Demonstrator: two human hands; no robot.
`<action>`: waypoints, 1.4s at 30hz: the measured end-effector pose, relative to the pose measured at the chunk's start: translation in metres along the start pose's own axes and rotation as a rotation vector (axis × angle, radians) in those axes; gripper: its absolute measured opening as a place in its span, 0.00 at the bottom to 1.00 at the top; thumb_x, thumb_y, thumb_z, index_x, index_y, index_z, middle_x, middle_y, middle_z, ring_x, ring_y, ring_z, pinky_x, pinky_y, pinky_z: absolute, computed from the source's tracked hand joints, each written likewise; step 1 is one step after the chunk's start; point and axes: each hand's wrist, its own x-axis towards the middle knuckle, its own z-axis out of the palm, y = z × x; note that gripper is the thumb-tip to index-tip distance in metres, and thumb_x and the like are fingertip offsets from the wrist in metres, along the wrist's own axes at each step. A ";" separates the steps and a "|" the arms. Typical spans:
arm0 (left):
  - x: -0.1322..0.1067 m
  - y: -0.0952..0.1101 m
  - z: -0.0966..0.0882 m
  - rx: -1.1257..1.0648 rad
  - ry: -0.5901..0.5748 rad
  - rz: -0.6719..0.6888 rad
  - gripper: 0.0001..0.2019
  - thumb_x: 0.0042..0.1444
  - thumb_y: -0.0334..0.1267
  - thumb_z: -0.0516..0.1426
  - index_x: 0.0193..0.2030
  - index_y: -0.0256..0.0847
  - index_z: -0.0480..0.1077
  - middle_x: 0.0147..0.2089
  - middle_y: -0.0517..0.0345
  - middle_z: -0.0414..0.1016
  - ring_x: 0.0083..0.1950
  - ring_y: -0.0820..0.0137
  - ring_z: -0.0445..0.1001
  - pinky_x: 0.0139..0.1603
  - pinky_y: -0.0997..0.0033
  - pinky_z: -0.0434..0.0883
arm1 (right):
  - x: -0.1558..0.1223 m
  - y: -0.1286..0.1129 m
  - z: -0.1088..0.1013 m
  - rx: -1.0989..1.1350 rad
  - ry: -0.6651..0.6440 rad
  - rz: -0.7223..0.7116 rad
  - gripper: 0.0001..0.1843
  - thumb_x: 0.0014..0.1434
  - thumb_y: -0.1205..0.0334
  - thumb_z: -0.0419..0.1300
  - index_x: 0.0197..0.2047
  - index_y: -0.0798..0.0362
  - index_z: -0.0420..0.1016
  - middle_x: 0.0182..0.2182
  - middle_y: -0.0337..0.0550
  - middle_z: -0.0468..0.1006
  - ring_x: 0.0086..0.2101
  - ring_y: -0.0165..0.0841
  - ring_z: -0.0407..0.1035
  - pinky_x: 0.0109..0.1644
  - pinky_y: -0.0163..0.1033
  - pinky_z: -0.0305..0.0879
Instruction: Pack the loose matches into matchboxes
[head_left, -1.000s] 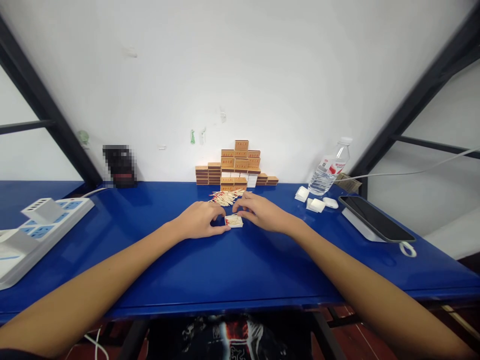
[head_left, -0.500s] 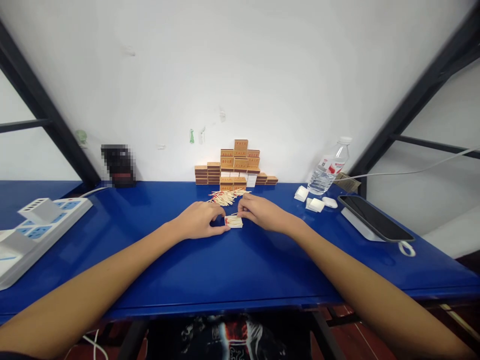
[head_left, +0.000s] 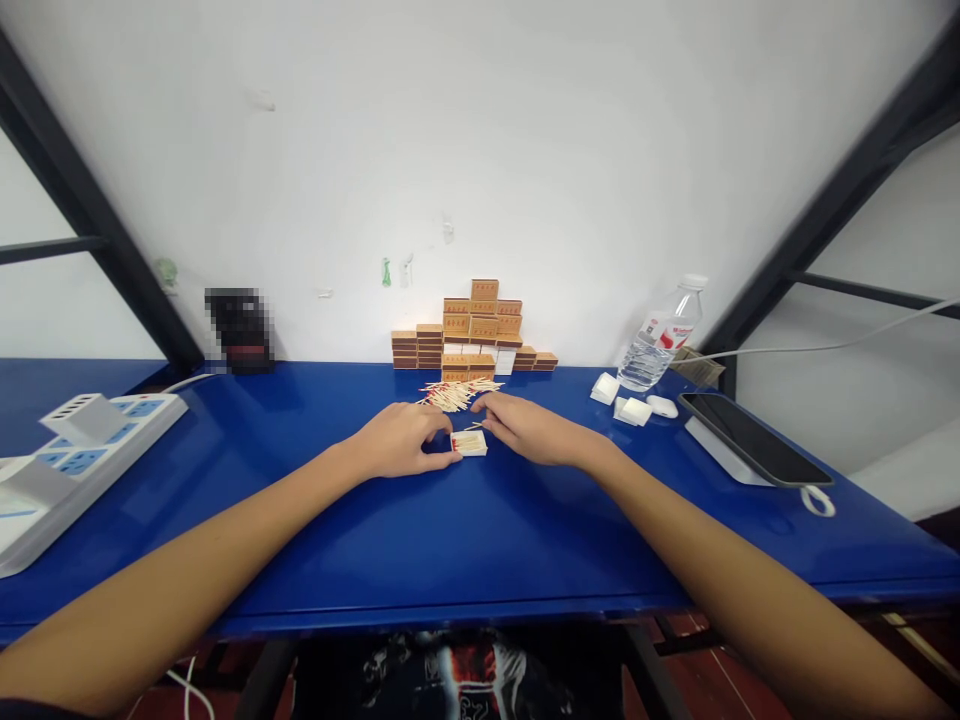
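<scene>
A small white matchbox tray (head_left: 469, 442) with several matches in it lies on the blue table (head_left: 450, 540). My left hand (head_left: 401, 440) rests curled on the table, its thumb and fingers pressed to the tray's left end. My right hand (head_left: 525, 428) is closed in a pinch just above the tray's right side, holding a match over it. Behind the tray lies a loose pile of matches (head_left: 454, 393). Brown matchboxes (head_left: 476, 330) are stacked in a stepped heap against the wall.
White empty trays (head_left: 622, 400) and a water bottle (head_left: 660, 335) stand at the right. Beyond them are a white earbud case (head_left: 661, 406) and a phone (head_left: 754, 436) on a stand. A white power strip (head_left: 60, 470) lies at the left edge.
My right hand has shifted slightly between the match pile and the tray. The left hand and the tray have stayed put.
</scene>
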 end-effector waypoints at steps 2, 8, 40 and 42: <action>0.000 -0.001 0.001 0.003 -0.004 0.000 0.16 0.64 0.52 0.60 0.43 0.41 0.77 0.34 0.58 0.77 0.32 0.68 0.73 0.32 0.69 0.61 | 0.000 0.004 0.003 -0.011 -0.017 0.007 0.16 0.71 0.66 0.49 0.58 0.57 0.70 0.55 0.60 0.76 0.54 0.45 0.71 0.58 0.50 0.66; 0.000 -0.001 0.001 0.009 -0.003 0.003 0.16 0.64 0.52 0.60 0.43 0.40 0.77 0.34 0.58 0.77 0.32 0.68 0.73 0.32 0.68 0.60 | 0.003 0.009 0.001 0.095 0.042 0.017 0.18 0.70 0.68 0.46 0.58 0.56 0.70 0.55 0.57 0.76 0.55 0.42 0.71 0.60 0.49 0.65; 0.000 -0.003 0.002 0.047 0.017 0.002 0.16 0.64 0.53 0.60 0.41 0.40 0.77 0.36 0.58 0.79 0.33 0.67 0.75 0.32 0.69 0.60 | 0.007 0.000 0.000 0.376 0.110 0.146 0.12 0.60 0.54 0.64 0.35 0.55 0.81 0.30 0.41 0.78 0.27 0.29 0.62 0.32 0.37 0.57; 0.000 -0.003 0.003 0.045 0.015 0.013 0.16 0.65 0.53 0.59 0.41 0.40 0.77 0.36 0.57 0.80 0.34 0.67 0.75 0.32 0.69 0.61 | 0.008 0.000 0.002 0.458 0.109 0.180 0.15 0.61 0.51 0.63 0.37 0.55 0.81 0.29 0.41 0.77 0.26 0.28 0.60 0.30 0.37 0.56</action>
